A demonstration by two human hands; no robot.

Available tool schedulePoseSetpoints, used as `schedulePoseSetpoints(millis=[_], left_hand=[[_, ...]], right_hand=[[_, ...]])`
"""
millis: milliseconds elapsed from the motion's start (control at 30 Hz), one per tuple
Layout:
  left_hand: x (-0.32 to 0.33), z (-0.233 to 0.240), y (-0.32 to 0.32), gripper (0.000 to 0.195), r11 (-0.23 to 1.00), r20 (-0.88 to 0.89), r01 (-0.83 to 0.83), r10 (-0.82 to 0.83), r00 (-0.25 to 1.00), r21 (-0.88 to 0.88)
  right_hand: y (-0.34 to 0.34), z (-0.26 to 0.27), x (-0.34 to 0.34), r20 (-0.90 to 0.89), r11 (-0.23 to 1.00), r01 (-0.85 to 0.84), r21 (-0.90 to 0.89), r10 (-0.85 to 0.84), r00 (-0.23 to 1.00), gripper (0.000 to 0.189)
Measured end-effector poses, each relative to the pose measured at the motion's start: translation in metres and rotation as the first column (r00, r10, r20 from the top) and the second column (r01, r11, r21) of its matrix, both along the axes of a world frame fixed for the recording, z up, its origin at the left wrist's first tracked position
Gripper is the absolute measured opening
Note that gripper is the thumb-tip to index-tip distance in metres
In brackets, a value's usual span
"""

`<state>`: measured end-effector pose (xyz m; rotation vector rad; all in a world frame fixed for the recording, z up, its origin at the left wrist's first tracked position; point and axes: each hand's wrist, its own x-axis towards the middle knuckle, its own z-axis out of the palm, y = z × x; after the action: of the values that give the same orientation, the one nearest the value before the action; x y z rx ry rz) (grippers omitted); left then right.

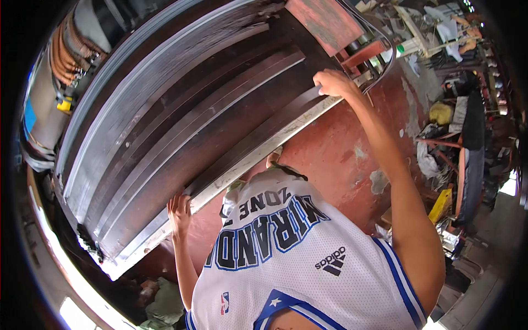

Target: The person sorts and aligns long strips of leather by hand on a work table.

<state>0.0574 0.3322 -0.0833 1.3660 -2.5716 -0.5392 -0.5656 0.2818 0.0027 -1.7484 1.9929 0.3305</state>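
Note:
A long, dark flat strip (255, 134) lies along the front of a dark-topped workbench (231, 111), next to its pale front edge. My right hand (333, 83) is closed over the strip's far right part, at the bench edge. Towards the left, my left hand (180, 212) rests at the bench edge with its fingertips on the strip. Whether those fingers grip it is hard to see. Behind the strip, several long bars (222, 99) lie roughly parallel across the top, some with shiny edges.
A worn red metal block (326, 24) stands at the bench's right end, with a cable (390, 62) looping beside it. Orange coiled hoses (62, 53) hang at far left. Clutter and a yellow piece (439, 206) fill the right side above the worn red floor (342, 152).

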Motion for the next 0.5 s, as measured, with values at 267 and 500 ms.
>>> schedulePoseSetpoints(millis=[267, 500], left_hand=[[-0.081, 0.052, -0.027, 0.033, 0.998, -0.019, -0.060, 0.059, 0.998, -0.024], [-0.271, 0.042, -0.064, 0.039, 0.991, -0.310, 0.042, 0.000, 0.951, 0.129]], right_hand=[[0.043, 0.008, 0.009, 0.546, 0.793, 0.511, -0.331, -0.281, 0.789, 0.021], [0.064, -0.020, 0.072, 0.978, 0.364, 0.931, 0.034, -0.203, 0.044, 0.019]])
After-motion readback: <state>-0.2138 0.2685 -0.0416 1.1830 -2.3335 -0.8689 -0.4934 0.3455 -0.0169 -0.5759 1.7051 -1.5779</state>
